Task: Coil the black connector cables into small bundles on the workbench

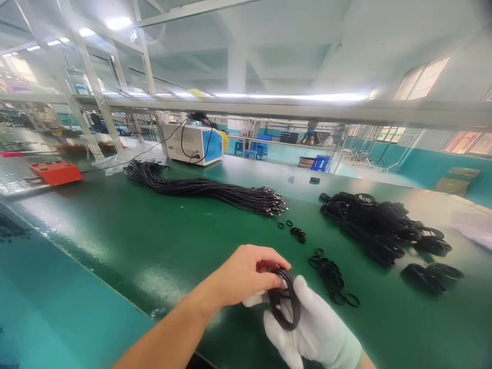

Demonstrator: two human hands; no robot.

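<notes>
At the near edge of the green table (172,241), the bare left hand (249,277) and the gloved right hand (311,323) are together, both closed on a coiled black cable (284,300). Just beyond lie small black rings (330,279); to their right, a heap of larger black coils (376,220). Farther back stretches a long bundle of black cables (207,188), near a white-and-blue machine (194,145).
</notes>
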